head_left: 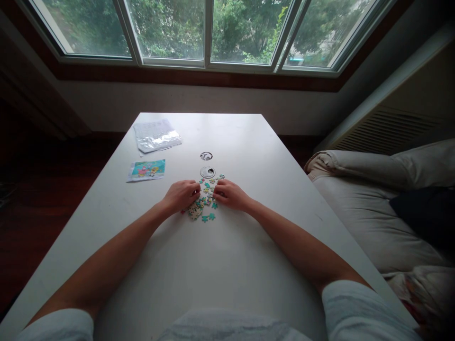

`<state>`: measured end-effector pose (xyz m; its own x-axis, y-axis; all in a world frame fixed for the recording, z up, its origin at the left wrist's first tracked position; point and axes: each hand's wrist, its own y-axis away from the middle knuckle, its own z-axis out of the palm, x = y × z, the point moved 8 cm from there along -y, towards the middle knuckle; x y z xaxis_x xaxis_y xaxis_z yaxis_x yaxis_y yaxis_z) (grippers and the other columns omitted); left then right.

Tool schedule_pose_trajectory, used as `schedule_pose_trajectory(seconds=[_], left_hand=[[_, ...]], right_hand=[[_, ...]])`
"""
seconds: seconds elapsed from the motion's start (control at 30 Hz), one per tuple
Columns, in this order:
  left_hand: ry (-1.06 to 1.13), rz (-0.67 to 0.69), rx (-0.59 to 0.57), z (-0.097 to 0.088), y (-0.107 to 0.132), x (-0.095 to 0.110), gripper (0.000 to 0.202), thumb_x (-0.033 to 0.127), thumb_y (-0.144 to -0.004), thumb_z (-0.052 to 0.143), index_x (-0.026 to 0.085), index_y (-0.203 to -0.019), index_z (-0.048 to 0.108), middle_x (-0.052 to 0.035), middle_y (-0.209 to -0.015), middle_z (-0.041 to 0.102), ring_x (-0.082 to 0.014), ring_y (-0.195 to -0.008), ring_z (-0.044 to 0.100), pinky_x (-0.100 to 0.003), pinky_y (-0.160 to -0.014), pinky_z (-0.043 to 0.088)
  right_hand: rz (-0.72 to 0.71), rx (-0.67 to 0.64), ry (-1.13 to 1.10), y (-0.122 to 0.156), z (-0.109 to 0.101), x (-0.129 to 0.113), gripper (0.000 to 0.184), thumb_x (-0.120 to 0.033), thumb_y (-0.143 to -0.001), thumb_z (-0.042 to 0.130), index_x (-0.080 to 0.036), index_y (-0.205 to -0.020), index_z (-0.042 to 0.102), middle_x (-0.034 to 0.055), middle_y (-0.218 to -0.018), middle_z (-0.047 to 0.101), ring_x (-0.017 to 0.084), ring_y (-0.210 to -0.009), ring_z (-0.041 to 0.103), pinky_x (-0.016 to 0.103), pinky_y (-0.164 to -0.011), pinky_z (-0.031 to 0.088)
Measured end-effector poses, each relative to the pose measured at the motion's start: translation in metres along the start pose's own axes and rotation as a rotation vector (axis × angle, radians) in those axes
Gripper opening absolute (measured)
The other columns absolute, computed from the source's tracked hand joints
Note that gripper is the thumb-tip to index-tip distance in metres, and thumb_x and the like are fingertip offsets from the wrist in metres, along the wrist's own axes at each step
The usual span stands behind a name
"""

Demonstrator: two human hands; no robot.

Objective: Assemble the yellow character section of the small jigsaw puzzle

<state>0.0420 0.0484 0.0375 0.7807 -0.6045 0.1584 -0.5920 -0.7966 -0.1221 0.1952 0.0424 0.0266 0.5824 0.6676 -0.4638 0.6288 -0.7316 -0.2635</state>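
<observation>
Small jigsaw puzzle pieces point(201, 202) in teal, yellow and pale tones lie in a loose heap, with several scattered around it on the white table point(220, 265). At the heap's left side is my left hand point(182, 195), fingers curled inward and thumb close to the index finger. My right hand point(232, 194) rests at the right edge of the pieces, its fingers also bent into a pinch. The fingertips hide whatever either hand grips. Two teal pieces point(208, 218) sit apart, nearer to me than the heap.
A colourful cartoon picture sheet point(147, 170) lies left of my hands, with a clear plastic bag point(157, 136) beyond it. Two round fittings point(207, 172) are set in the tabletop past the pieces. A cushioned sofa point(359, 208) stands to the right; a window is ahead.
</observation>
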Motion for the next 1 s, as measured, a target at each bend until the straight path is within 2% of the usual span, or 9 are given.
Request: schedule_pose_trajectory(seconds=[0.27,0.47,0.73,0.83,1.0], left_hand=[[0.063,-0.033,-0.013,-0.003,0.0,-0.004,0.024,0.036,-0.097,0.047,0.024,-0.092,0.067,-0.0033,-0.093,0.069,-0.0192,-0.083,0.063,-0.028,-0.065,0.039],[0.148,0.034,-0.087,-0.007,0.0,-0.006,0.016,0.031,-0.09,0.054,0.025,-0.091,0.069,-0.0015,-0.089,0.069,-0.0169,-0.079,0.062,-0.026,-0.069,0.041],[0.047,-0.007,-0.045,-0.009,0.0,-0.001,0.018,0.031,-0.093,0.052,0.023,-0.085,0.065,-0.0027,-0.088,0.068,-0.0178,-0.078,0.061,-0.027,-0.068,0.04],[0.039,0.017,-0.047,-0.011,0.001,0.003,0.02,0.035,-0.094,0.052,0.023,-0.083,0.063,-0.0022,-0.087,0.067,-0.0178,-0.077,0.061,-0.028,-0.067,0.039],[0.061,0.097,-0.123,-0.009,0.005,0.016,0.024,0.048,-0.09,0.059,0.024,-0.086,0.063,-0.0018,-0.089,0.068,-0.0193,-0.079,0.063,-0.029,-0.068,0.04]], right_hand=[[-0.031,0.029,0.023,0.0,-0.002,-0.003,0.01,-0.027,-0.089,0.066,-0.02,-0.083,0.064,0.0031,-0.086,0.059,0.017,-0.082,0.051,0.029,-0.077,0.038],[-0.088,0.054,0.033,0.001,-0.003,-0.013,0.007,-0.026,-0.092,0.063,-0.022,-0.089,0.067,0.0044,-0.088,0.061,0.018,-0.083,0.053,0.03,-0.079,0.038],[-0.182,-0.012,0.104,0.002,0.01,-0.026,0.011,-0.031,-0.091,0.064,-0.024,-0.099,0.069,0.0052,-0.091,0.062,0.021,-0.091,0.055,0.033,-0.083,0.039],[-0.175,-0.019,0.111,0.002,0.011,-0.026,0.01,-0.031,-0.091,0.064,-0.025,-0.098,0.069,0.0053,-0.092,0.062,0.021,-0.091,0.055,0.033,-0.084,0.039],[-0.145,-0.008,0.088,0.002,0.008,-0.022,0.011,-0.031,-0.089,0.066,-0.024,-0.097,0.068,0.0054,-0.094,0.063,0.021,-0.09,0.055,0.033,-0.083,0.039]])
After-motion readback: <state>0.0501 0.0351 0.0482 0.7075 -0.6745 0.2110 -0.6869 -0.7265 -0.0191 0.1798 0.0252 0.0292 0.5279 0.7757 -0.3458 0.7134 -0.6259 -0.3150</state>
